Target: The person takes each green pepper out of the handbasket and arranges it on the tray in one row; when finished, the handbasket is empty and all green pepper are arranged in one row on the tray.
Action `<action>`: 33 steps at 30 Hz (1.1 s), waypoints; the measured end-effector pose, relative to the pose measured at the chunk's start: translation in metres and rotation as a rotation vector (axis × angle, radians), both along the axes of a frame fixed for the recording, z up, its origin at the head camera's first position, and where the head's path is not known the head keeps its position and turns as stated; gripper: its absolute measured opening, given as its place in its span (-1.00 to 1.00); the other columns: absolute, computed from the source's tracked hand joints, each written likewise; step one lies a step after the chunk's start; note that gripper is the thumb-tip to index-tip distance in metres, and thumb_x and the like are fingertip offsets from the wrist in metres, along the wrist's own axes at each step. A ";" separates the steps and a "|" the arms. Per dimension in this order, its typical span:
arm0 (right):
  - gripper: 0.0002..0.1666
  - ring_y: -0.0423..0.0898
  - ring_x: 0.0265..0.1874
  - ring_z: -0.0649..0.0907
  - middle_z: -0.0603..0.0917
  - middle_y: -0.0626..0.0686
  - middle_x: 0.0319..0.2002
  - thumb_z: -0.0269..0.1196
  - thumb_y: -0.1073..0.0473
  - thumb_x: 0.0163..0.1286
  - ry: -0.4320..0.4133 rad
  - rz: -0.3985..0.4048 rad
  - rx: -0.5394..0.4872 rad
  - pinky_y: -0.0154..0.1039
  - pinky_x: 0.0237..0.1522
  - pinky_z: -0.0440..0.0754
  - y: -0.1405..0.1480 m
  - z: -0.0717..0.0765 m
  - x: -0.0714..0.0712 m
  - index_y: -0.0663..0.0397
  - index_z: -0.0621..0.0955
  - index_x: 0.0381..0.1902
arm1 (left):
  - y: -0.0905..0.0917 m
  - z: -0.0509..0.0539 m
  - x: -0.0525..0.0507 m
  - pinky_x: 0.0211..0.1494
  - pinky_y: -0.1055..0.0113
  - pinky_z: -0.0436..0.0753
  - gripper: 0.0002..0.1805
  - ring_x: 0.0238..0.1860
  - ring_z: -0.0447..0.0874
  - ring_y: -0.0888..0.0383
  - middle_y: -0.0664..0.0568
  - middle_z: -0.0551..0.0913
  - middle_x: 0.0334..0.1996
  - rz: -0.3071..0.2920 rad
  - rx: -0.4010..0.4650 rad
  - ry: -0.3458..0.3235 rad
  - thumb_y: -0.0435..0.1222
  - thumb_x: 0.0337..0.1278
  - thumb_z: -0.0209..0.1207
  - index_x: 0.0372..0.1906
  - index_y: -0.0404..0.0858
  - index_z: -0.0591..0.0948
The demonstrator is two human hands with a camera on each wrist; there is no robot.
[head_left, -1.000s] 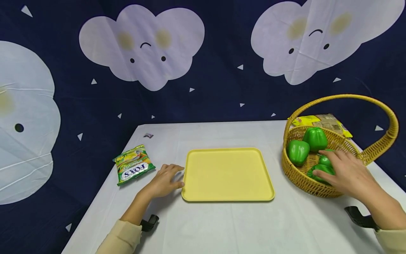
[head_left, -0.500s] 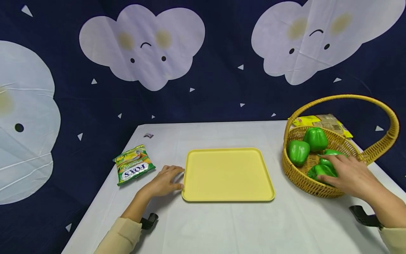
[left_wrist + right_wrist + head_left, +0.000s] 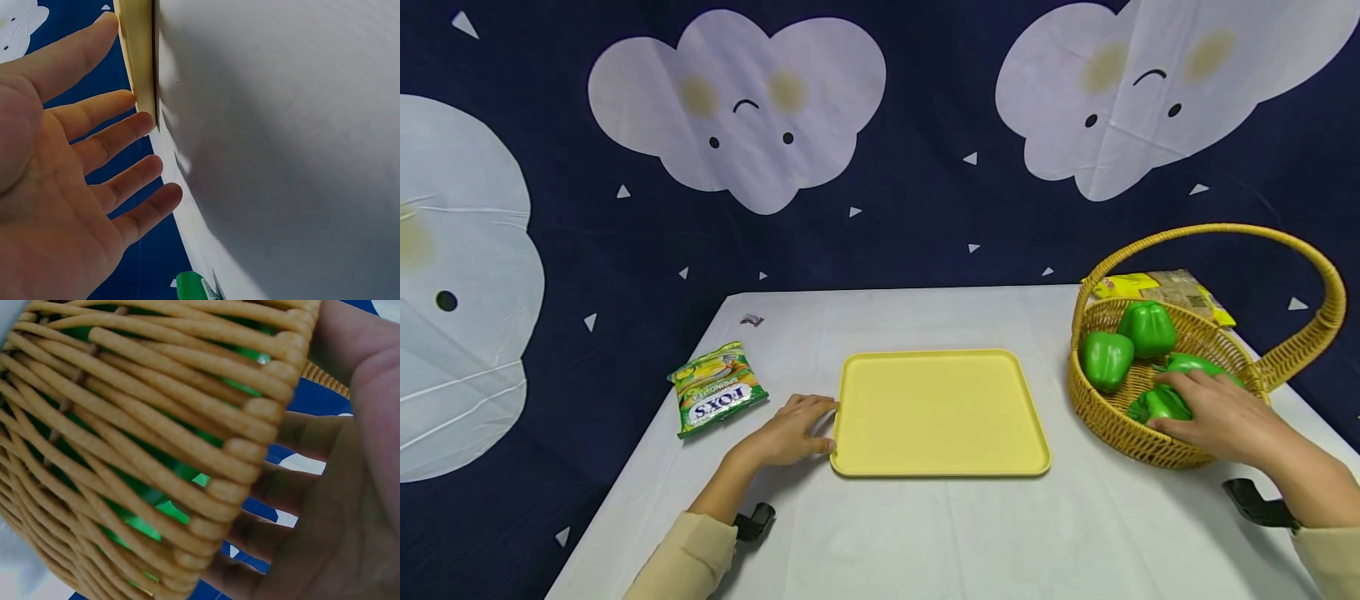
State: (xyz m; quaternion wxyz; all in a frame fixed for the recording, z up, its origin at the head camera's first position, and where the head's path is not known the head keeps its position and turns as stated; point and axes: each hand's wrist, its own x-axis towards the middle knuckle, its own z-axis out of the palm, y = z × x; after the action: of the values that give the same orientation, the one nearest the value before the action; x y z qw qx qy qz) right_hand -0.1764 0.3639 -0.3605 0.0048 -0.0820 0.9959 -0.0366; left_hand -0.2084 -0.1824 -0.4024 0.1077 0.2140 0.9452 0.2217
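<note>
My left hand [image 3: 793, 431] lies at the left edge of the yellow tray [image 3: 940, 412]. Its fingers are spread and fairly straight in the left wrist view, thumb and fingertips close to the tray's rim. My right hand [image 3: 1225, 417] reaches over the near right rim of a wicker basket [image 3: 1105, 417]. Thumb and index finger flank the nearest green bell pepper [image 3: 1157, 403]; another pepper [image 3: 1202, 365] lies just behind the fingers. In the right wrist view the basket wall [image 3: 156, 412] hides the fingertips, so the firmness of any hold is unclear.
Two more green peppers [image 3: 1107, 360] sit at the basket's left and back. Its tall handle [image 3: 1217, 229] arches overhead. A yellow packet [image 3: 1172, 292] lies behind the basket. A green FOX'S bag [image 3: 718, 390] and a small wrapped piece [image 3: 751, 320] lie at left.
My right hand first shifts slightly right and then back left and lower over the nearest pepper, exposing more of the pepper behind. My left hand stays almost still beside the tray.
</note>
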 end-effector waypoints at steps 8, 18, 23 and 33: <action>-0.14 0.42 -0.08 0.49 0.47 0.48 0.03 0.34 -0.24 0.05 -0.025 0.028 0.001 0.22 -0.24 0.50 0.002 -0.002 -0.005 0.24 0.46 0.14 | 0.001 0.000 -0.002 0.38 -0.18 0.24 -0.28 0.38 0.18 -0.15 -0.10 0.33 0.36 0.001 -0.022 0.007 -0.13 0.04 0.31 0.33 -0.18 0.36; -0.21 0.24 -0.21 0.57 0.55 0.39 -0.09 0.38 -0.17 0.04 -0.037 0.066 -0.005 0.04 -0.34 0.53 0.003 -0.003 -0.006 0.26 0.50 0.09 | 0.002 0.000 -0.004 0.39 -0.16 0.24 -0.24 0.37 0.19 -0.15 -0.11 0.34 0.35 0.001 -0.024 -0.010 -0.11 0.03 0.31 0.35 -0.21 0.32; -0.23 0.23 -0.22 0.58 0.55 0.38 -0.10 0.38 -0.16 0.05 -0.031 0.070 -0.003 0.03 -0.34 0.54 0.002 -0.003 -0.006 0.26 0.50 0.08 | 0.001 -0.001 -0.005 0.40 -0.15 0.24 -0.22 0.37 0.19 -0.15 -0.11 0.34 0.35 0.004 -0.015 -0.027 -0.11 0.04 0.31 0.37 -0.21 0.30; -0.09 0.24 -0.17 0.56 0.52 0.41 -0.02 0.35 -0.32 0.01 0.002 0.049 -0.002 0.04 -0.36 0.53 0.002 0.001 -0.003 0.24 0.47 0.12 | -0.003 -0.002 -0.007 0.42 -0.11 0.23 -0.21 0.39 0.19 -0.13 -0.10 0.35 0.35 0.010 -0.011 -0.060 -0.10 0.03 0.31 0.38 -0.20 0.29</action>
State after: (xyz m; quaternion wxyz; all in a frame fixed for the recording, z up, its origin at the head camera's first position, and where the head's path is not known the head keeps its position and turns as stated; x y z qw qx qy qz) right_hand -0.1798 0.3661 -0.3590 0.0048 -0.1065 0.9936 -0.0373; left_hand -0.2154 -0.1852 -0.4048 0.1362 0.2019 0.9438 0.2233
